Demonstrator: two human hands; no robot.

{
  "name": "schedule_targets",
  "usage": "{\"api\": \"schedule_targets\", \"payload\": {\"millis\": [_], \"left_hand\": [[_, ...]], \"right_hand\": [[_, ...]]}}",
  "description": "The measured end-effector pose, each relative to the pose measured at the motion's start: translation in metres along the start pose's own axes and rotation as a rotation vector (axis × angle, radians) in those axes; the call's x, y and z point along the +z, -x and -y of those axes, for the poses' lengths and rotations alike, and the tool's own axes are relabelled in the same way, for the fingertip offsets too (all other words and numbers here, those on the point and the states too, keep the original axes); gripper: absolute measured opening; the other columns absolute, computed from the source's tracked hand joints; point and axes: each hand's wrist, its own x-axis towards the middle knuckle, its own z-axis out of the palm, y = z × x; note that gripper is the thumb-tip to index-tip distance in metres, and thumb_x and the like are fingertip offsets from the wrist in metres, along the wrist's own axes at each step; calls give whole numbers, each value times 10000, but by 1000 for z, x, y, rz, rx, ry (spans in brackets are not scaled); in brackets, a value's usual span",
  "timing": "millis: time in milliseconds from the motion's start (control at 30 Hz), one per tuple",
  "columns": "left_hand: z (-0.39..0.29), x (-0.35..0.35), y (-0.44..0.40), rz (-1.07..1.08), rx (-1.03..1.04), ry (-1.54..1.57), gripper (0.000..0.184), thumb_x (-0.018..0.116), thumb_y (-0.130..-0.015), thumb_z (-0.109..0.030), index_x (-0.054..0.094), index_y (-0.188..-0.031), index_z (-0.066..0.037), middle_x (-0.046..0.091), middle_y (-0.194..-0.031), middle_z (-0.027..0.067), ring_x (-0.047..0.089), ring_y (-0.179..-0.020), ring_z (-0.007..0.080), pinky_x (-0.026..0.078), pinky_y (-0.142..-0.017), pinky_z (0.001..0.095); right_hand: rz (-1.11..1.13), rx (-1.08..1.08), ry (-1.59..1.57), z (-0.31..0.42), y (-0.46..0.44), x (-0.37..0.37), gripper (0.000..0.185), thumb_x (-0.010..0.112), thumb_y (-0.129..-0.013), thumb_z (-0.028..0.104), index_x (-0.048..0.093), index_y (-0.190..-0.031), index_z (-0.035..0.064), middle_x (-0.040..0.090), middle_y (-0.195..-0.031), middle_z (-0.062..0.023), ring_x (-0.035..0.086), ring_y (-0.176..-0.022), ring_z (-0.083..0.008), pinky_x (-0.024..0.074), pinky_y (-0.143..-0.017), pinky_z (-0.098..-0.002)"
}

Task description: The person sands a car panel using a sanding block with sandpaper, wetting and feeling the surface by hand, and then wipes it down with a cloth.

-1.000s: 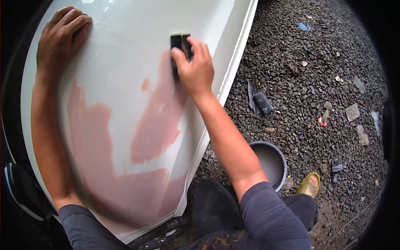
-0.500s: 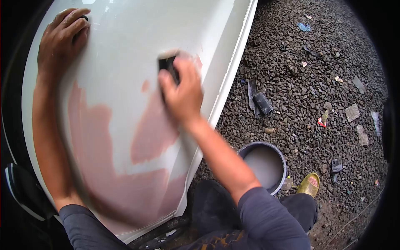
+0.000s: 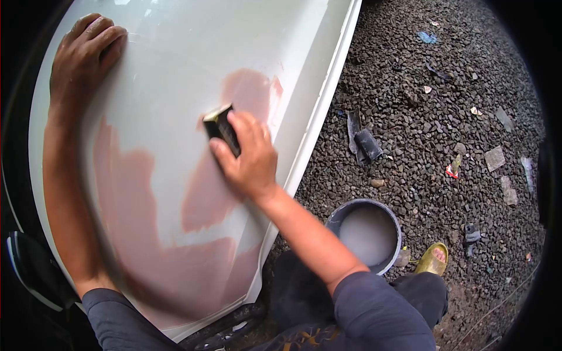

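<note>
A white curved panel (image 3: 175,88) with pinkish patches (image 3: 202,266) spreads under both hands. My right hand (image 3: 252,153) grips a black block (image 3: 223,127) with a pale edge, pressed on the panel beside a small pink spot, between the upper and lower parts of a pink patch. At the panel's upper left my left hand (image 3: 89,51) rests with its fingers curled; a small dark object showed under its fingertips in an earlier view, but now the fingers hide it.
Right of my right forearm, a grey bucket (image 3: 397,250) of cloudy liquid stands on dark gravel (image 3: 421,134). Plastic scraps (image 3: 367,145) lie on the gravel. A foot in a yellow-green sandal (image 3: 431,261) is beside the bucket. Dark car parts (image 3: 35,263) are at the lower left.
My right hand has moved the black block down and to the left along the panel, uncovering the upper pink patch. The block is now tilted. My left hand has stayed nearly in place.
</note>
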Motion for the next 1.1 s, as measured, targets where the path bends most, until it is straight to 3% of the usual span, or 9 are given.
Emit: {"api": "schedule_targets", "payload": {"millis": [100,300,400,533,700,767,900,1033,1100], "left_hand": [[2,3,1,-28,30,-13,136,714,-947,-196,720,-1073,-143,684,-1081,-19,619,-1207,216,530,-968,404],[2,0,1,5,23,-23,180,694,-972,-179,729,-1144,-140,690,-1104,-2,626,-1195,221,531,-979,398],[1,0,0,-2,27,-25,167,700,-973,-197,739,-1124,-137,690,-1090,-4,631,-1186,216,535,-970,394],[-3,3,0,-21,-4,-1,129,712,-961,-214,751,-1052,-133,689,-1045,-13,631,-1189,215,531,-954,406],[-3,2,-1,-38,0,-14,137,711,-962,-212,754,-1066,-133,688,-1040,-17,634,-1182,217,534,-948,407],[-3,0,-2,-35,4,-13,139,711,-962,-208,754,-1072,-135,689,-1048,-17,633,-1183,218,535,-948,406],[1,-1,-1,9,32,-21,179,693,-984,-198,754,-1143,-143,690,-1093,-10,630,-1180,210,533,-963,386],[5,4,2,6,9,-15,185,688,-985,-187,746,-1156,-144,690,-1100,-5,629,-1184,213,530,-969,392],[3,4,3,-30,20,-19,187,689,-983,-185,743,-1158,-144,690,-1106,1,628,-1187,215,528,-971,396]], "right_hand": [[-32,107,61,-29,-69,-2,503,720,-938,314,611,-1325,13,627,-1291,-173,593,-1125,-450,539,-915,-517],[-22,37,16,16,16,2,490,720,-938,337,627,-1309,31,623,-1305,-163,616,-1112,-443,558,-891,-509],[-43,-19,86,-19,-12,1,499,730,-929,353,633,-1306,41,628,-1312,-159,635,-1083,-432,568,-861,-504],[-52,241,67,-30,-76,-9,458,694,-951,337,634,-1263,8,629,-1237,-158,601,-1145,-392,538,-924,-489],[-14,50,18,5,32,4,538,750,-907,360,637,-1306,17,636,-1270,-204,642,-1079,-437,561,-908,-500],[-42,-19,76,-17,-1,1,516,745,-916,358,638,-1287,17,641,-1260,-175,641,-1075,-414,562,-881,-491],[-93,241,86,-31,-82,-8,460,704,-949,351,631,-1244,5,638,-1215,-148,609,-1137,-386,535,-917,-495],[-48,71,80,-1,17,2,466,703,-945,352,639,-1264,19,642,-1278,-171,623,-1114,-416,555,-898,-488],[-52,24,83,-11,8,-1,469,706,-941,356,642,-1269,27,648,-1254,-170,627,-1094,-419,558,-886,-485]]}}
